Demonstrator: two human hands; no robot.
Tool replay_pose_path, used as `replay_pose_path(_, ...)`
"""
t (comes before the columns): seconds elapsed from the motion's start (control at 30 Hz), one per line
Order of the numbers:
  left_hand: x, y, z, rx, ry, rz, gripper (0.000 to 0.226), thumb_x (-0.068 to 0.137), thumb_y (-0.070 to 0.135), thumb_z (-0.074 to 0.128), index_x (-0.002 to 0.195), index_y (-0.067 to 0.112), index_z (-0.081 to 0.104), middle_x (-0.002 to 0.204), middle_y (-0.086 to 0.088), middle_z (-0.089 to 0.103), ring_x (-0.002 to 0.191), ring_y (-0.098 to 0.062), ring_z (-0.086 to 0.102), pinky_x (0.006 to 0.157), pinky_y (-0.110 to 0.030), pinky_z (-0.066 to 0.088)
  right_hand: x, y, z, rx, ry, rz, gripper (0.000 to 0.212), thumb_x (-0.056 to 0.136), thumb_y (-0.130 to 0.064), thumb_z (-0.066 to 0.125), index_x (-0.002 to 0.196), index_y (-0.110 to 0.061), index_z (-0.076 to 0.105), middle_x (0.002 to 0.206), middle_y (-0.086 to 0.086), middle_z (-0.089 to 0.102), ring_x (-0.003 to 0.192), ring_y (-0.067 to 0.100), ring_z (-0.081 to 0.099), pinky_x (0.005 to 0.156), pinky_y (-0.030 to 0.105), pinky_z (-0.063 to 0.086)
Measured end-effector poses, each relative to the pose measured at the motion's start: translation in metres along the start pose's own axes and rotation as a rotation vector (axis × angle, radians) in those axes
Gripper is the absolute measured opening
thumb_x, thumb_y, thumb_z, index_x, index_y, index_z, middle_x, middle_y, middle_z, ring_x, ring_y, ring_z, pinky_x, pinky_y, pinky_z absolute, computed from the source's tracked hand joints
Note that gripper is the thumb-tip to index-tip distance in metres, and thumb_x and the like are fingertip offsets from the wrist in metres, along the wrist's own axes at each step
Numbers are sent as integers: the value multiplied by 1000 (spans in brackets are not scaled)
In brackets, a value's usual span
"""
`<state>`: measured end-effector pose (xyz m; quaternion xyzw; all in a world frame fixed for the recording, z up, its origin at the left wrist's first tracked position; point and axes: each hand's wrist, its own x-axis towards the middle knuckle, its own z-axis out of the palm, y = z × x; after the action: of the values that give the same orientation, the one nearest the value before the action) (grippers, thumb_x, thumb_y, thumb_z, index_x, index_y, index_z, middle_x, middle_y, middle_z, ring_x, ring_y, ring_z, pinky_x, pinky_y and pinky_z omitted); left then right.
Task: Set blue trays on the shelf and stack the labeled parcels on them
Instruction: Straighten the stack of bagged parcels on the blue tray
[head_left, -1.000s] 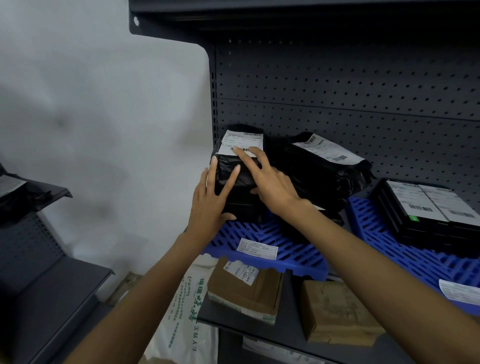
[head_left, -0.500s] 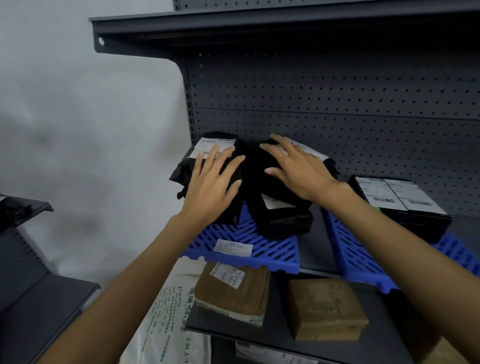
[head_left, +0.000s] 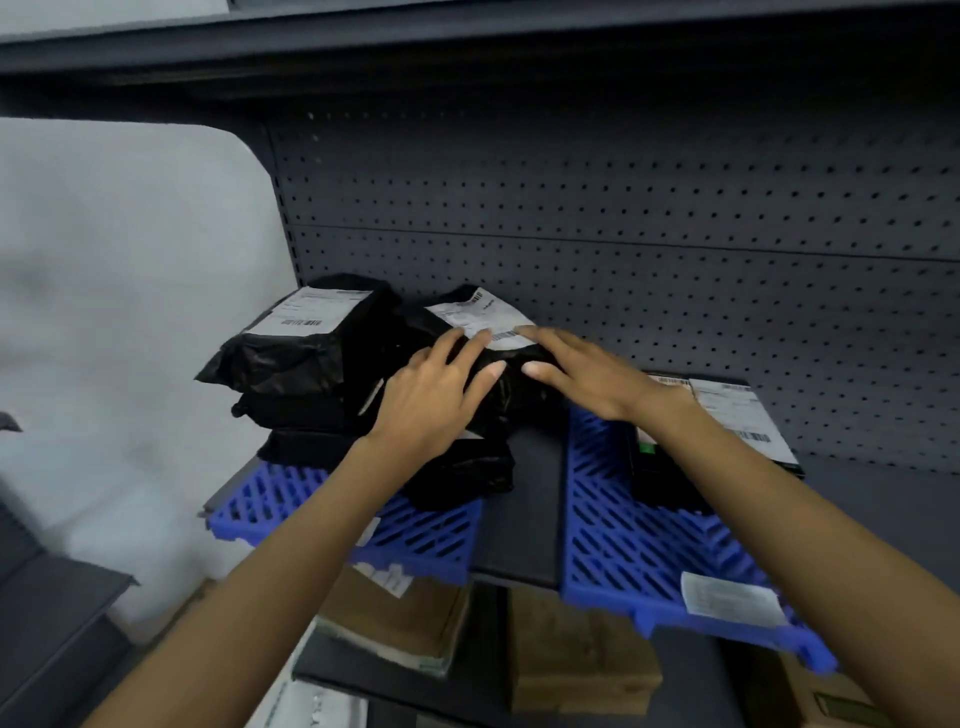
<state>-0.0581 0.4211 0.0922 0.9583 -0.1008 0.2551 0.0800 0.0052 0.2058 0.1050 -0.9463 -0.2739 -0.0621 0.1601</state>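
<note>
Pressing down with flat fingers, the left hand (head_left: 431, 400) and the right hand (head_left: 587, 374) are both resting on top of a slumping pile of black plastic-wrapped parcels (head_left: 462, 473). Each grip is wide, with fingers spread and straight, curling round nothing. That pile is sitting on the slatted blue plastic tray (head_left: 291, 493) at the left end of the dark grey metal shelf (head_left: 519, 519), and it is leaning over the tray's right side towards the bare strip of shelf. Just beside it, nearer the shelf's left edge, a neater stack of black bagged parcels (head_left: 306, 353) with a white label is standing. A second slatted blue tray (head_left: 623, 545) is lying further right, carrying flat black labelled parcels (head_left: 660, 478) near the back.

The soft bags are looking slippery and uneven. The likely trouble is the top parcel sliding away when the pressing hands are lifting off, dragging the lower ones off the tray onto the bare shelf or over its front edge. Both trays are seeming to jut past that front edge, so a hard forward push is risking tipping one.
</note>
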Motion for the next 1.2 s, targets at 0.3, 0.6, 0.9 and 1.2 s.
replay_pose_path(0.3,4,40,23,-93,-3,-248,68,89,62,50,146,30,32,155,-5,21,133,-37,42,93,-55,50,33,27,8,180,-119,-239,65,101,-27,52,153,-34,14,156,5,33,136,24,40,110,40,38)
replay_pose_path(0.6,9,49,46,-307,88,-347,86,74,27,82,144,22,32,157,-5,8,139,-34,31,100,-53,46,70,42,6,302,-345,-334,86,94,-22,64,155,-37,5,158,3,26,136,21,39,113,42,36)
replay_pose_path(0.9,-8,34,36,-418,131,-257,80,72,9,80,137,29,39,156,4,15,132,-3,31,94,1,28,41,22,16,363,-124,-281,98,79,-22,80,154,-36,17,153,2,37,136,20,40,111,42,38)
replay_pose_path(1.2,-39,-14,-8,-408,45,-53,83,72,15,85,142,22,40,151,0,31,145,-9,25,119,-26,24,-7,-29,33,296,197,-235,90,79,-24,80,150,-38,26,141,3,46,126,28,48,99,41,40)
